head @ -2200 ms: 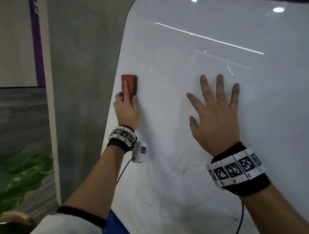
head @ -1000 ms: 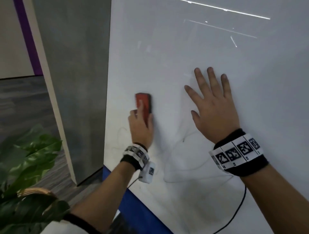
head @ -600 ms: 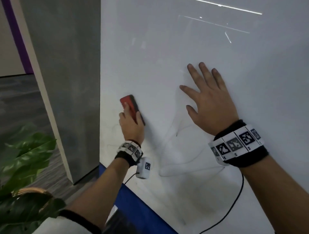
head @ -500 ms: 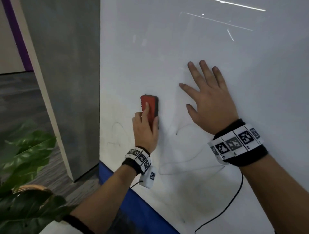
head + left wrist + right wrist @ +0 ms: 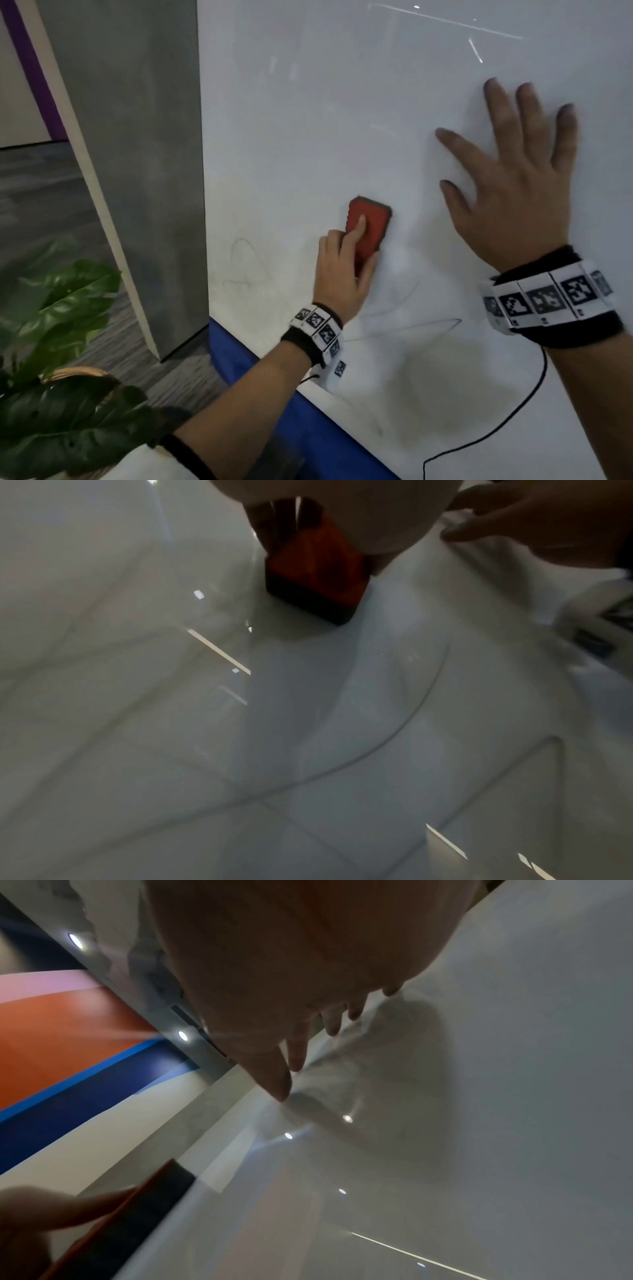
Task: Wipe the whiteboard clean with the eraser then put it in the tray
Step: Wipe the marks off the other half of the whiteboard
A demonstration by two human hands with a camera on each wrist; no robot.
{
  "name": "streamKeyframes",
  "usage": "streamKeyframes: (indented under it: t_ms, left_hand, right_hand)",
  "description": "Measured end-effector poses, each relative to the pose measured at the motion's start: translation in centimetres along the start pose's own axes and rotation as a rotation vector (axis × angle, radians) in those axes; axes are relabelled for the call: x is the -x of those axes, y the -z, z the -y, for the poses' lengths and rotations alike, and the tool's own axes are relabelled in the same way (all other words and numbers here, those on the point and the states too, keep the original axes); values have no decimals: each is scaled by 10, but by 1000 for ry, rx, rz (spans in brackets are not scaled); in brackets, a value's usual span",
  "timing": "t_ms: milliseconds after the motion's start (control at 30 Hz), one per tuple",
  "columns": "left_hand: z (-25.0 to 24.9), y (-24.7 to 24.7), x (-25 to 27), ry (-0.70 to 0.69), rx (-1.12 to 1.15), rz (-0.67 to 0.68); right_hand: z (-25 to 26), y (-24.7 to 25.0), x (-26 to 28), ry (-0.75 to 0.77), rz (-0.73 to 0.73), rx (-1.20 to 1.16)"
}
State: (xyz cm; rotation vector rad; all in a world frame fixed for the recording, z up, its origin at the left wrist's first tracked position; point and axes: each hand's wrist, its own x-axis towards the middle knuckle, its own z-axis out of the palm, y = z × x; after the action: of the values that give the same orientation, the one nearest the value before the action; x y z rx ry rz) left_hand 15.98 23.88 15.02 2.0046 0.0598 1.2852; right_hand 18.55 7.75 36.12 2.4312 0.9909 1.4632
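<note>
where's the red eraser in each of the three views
Head view: the red rectangular eraser with the dark felt pad sits left of centre, pressed to the glossy whiteboard under the left hand.
Left wrist view: upper centre, just below the hand.
Right wrist view: bottom left corner, seen edge-on.
Shared landmark: the right hand, spread flat on the board, top right in the left wrist view.

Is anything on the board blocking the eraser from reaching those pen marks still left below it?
Nothing visible does. The eraser, held by the left hand, lies flat on the whiteboard; faint marks remain below it. The right hand rests off to the side.
</note>
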Motion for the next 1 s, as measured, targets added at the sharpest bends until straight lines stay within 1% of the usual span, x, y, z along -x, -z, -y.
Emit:
streamKeyframes:
  t_ms: [33,67,100,200,233,267,300,333,400,433,467,500,567,600,633,700,733,767,800,833,933,967,1000]
  left_hand:
    - [-3,-6,1,-13,-2,-15]
    - [2,-9,2,29,-1,-53]
    - [13,-9,5,121,2,-96]
    - [59,1,4,550,40,-235]
    - [65,4,1,648,47,-267]
    - [64,5,-1,685,53,-284]
    - [53,3,-2,649,59,-284]
    - [36,-2,-1,541,61,-258]
    - [-10,-16,14,228,41,-145]
    - [-27,-25,23,94,14,-91]
    - [-38,-32,29,-1,2,-61]
    - [-43,-36,32,-55,-9,-57]
    - [-37,-33,27,-85,-19,-59]
    - [-31,-29,20,-47,-2,-72]
    - [-25,-23,9,40,34,-111]
    - [-18,-15,-12,272,113,-237]
    - [-19,-16,-18,341,128,-268]
    - [-24,-18,-15,340,108,-272]
    - [-28,-22,-5,278,75,-248]
    - [-32,-28,12,184,53,-200]
    - [-39,-49,88,-100,0,72]
    - [-38,-55,110,-172,-36,140]
    - [-36,-57,122,-222,-66,178]
  right_hand:
    - [-2,0,1,-2,11,6]
    - [-3,0,3,-13,23,9]
    - [-6,0,7,-33,29,13]
    - [-20,3,25,-98,20,30]
    - [-24,4,33,-106,17,35]
    - [-28,5,39,-104,15,40]
    - [-31,5,44,-98,14,49]
    - [-34,6,47,-93,9,56]
    - [-33,8,49,-92,-9,45]
    - [-31,8,48,-94,-21,36]
    - [-28,9,47,-97,-27,33]
    - [-26,9,47,-99,-22,31]
    - [-29,10,48,-100,6,25]
    - [-33,10,49,-94,18,23]
    - [-36,10,51,-85,25,26]
    - [-44,12,58,-80,22,35]
    - [-46,12,64,-90,12,33]
    - [-49,12,70,-103,-1,28]
    - [-50,12,77,-113,-12,23]
    - [-51,12,84,-118,-18,21]
    - [-56,14,99,-103,-7,19]
    - [-58,14,103,-95,-2,20]
    - [-61,15,106,-87,4,22]
